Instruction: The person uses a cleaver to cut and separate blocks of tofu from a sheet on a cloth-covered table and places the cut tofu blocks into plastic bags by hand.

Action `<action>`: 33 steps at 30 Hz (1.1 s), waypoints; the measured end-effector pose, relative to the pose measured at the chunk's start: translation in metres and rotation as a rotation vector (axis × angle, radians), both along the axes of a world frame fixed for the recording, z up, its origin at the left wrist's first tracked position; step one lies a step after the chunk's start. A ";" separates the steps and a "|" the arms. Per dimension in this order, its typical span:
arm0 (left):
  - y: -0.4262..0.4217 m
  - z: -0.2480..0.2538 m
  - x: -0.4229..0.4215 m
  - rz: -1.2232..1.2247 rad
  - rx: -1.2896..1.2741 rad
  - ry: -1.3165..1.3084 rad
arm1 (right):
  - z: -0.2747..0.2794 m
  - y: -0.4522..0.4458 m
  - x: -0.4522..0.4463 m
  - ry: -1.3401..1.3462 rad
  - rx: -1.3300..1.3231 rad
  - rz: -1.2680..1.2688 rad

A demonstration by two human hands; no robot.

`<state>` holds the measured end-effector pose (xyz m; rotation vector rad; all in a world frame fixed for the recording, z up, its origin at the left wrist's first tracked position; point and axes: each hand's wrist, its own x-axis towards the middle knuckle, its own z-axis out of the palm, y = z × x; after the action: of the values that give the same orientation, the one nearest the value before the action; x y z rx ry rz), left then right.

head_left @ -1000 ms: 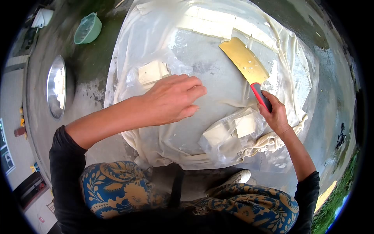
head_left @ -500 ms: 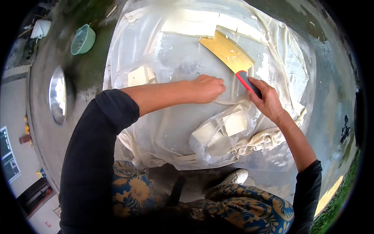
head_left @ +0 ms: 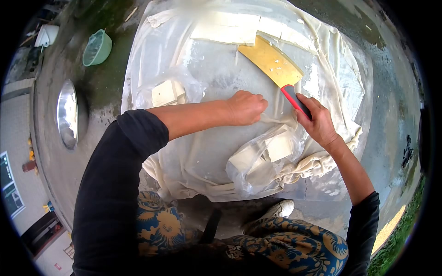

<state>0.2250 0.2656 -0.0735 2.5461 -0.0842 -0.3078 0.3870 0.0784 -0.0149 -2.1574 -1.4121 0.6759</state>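
Note:
My right hand is wrapped round the red and black handle of a cleaver. Its wide, gold-tinted blade points to the far left, with the tip at the edge of the far white tofu slabs. White crumbs stick to the blade. Over the middle of the sheet, my left hand is closed in a fist; anything inside it is hidden. Nearer to me lies a clear plastic bag with tofu pieces in it. Beyond my left forearm, more tofu sits in another clear bag.
Cream cloth lies bunched along the near and right edges of the pale plastic-covered surface. To the left on the ground stand a metal basin, a green bucket and a white bucket.
Very little differs. Both hands and the cleaver have shifted slightly right and toward me. The fist and the hold on the handle are the same.

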 end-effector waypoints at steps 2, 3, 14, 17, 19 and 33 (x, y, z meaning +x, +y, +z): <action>-0.004 -0.003 -0.002 0.018 0.011 -0.015 | 0.001 -0.001 -0.001 0.008 0.005 -0.001; -0.005 -0.004 -0.003 0.111 -0.019 -0.041 | 0.002 0.000 -0.001 0.001 -0.006 0.001; -0.001 0.000 0.004 0.405 -0.566 0.376 | -0.002 0.003 -0.006 -0.002 -0.053 -0.001; -0.001 -0.007 0.001 0.433 -0.685 0.380 | -0.005 0.001 -0.004 0.010 -0.042 -0.005; -0.001 -0.007 -0.002 0.428 -0.729 0.368 | -0.004 -0.001 -0.005 0.014 -0.038 -0.008; -0.003 -0.007 -0.007 0.413 -0.685 0.321 | -0.011 0.006 -0.026 0.036 -0.052 -0.082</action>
<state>0.2177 0.2622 -0.0802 1.7575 0.3889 -0.4289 0.3610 0.0841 -0.0261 -2.2184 -1.2935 0.7251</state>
